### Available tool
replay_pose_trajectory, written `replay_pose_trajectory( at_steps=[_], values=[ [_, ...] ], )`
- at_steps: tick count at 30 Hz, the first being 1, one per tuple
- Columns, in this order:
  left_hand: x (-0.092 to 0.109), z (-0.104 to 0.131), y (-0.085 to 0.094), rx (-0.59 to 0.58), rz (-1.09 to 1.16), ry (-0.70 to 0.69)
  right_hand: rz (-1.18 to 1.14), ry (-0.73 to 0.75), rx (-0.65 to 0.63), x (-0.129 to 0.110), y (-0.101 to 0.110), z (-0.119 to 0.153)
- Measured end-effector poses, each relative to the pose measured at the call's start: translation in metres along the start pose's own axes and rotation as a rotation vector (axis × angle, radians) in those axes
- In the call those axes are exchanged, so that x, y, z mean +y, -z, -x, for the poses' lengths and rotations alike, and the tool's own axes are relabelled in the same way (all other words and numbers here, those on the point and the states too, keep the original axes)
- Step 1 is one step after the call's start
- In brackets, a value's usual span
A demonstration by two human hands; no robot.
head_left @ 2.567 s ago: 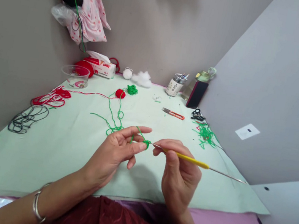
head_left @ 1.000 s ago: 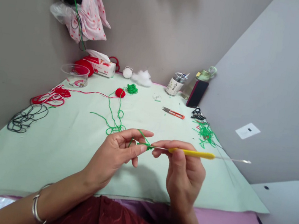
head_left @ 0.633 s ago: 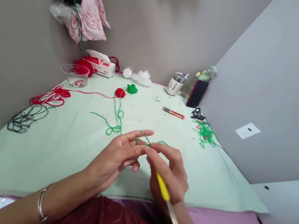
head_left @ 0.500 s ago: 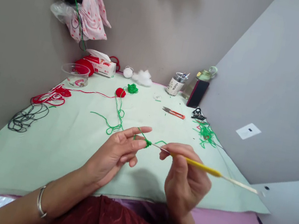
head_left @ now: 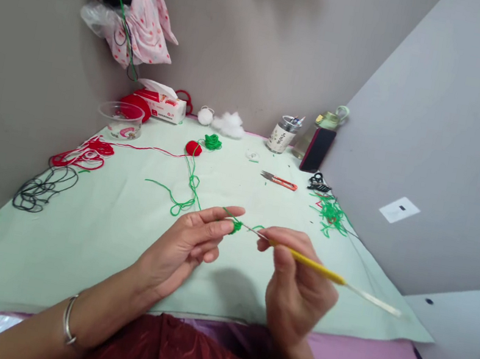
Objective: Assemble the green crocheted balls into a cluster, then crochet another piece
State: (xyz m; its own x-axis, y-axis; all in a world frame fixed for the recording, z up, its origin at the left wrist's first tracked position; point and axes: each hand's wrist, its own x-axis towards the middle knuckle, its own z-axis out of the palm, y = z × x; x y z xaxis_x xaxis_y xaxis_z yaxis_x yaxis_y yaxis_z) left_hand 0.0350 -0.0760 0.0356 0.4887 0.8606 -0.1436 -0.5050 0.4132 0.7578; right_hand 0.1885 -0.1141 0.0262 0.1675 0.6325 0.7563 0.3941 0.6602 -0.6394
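My left hand [head_left: 192, 239] pinches a small piece of green crochet [head_left: 236, 227] between thumb and fingers, with green yarn passing over the raised index finger. My right hand [head_left: 299, 277] grips a crochet hook [head_left: 306, 262] by its yellow handle, like a pen. The hook's thin metal shaft points left and its tip meets the green piece; the exact loop is too small to make out. From the left hand, green yarn [head_left: 193, 183] trails back over the table towards a red ball [head_left: 193, 148] and a green yarn bundle [head_left: 213, 141].
Thread snips [head_left: 279, 181] lie beyond my hands. Red yarn [head_left: 86, 154], dark cord [head_left: 41, 188] and a plastic tub [head_left: 121, 121] are at left. Green scraps [head_left: 332, 215], a phone [head_left: 318, 150] and a pen tin [head_left: 282, 135] stand or lie at right. A tissue box [head_left: 164, 105] sits at the back.
The hook has shifted slightly left and its back end has swung a little down. The left fingers and the green piece have tilted slightly, with the lower fingers drawn in.
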Motion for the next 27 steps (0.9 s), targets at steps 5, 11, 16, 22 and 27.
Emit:
replay_pose_trajectory(
  at_steps=[5, 11, 16, 22, 27],
  values=[
    [-0.0006, 0.0022, -0.0016, 0.007, -0.150, -0.104, -0.244, -0.175, -0.074, -0.0017, -0.0031, -0.0054],
    [0.0004, 0.0053, 0.0005, 0.020, -0.295, -0.093, -0.389, -0.346, -0.056, 0.0040, -0.0008, -0.0048],
    [0.0026, 0.0058, 0.0015, 0.023, -0.320, -0.089, -0.494, -0.394, -0.075, 0.0068, 0.0007, -0.0067],
    [0.0026, 0.0045, 0.0010, 0.017, -0.340, -0.100, -0.469, -0.380, -0.075, 0.0056, -0.0015, -0.0062],
    [0.0024, 0.0067, 0.0010, 0.034, -0.360, -0.109, -0.444, -0.323, -0.063, 0.0066, -0.0016, -0.0066]
  ],
)
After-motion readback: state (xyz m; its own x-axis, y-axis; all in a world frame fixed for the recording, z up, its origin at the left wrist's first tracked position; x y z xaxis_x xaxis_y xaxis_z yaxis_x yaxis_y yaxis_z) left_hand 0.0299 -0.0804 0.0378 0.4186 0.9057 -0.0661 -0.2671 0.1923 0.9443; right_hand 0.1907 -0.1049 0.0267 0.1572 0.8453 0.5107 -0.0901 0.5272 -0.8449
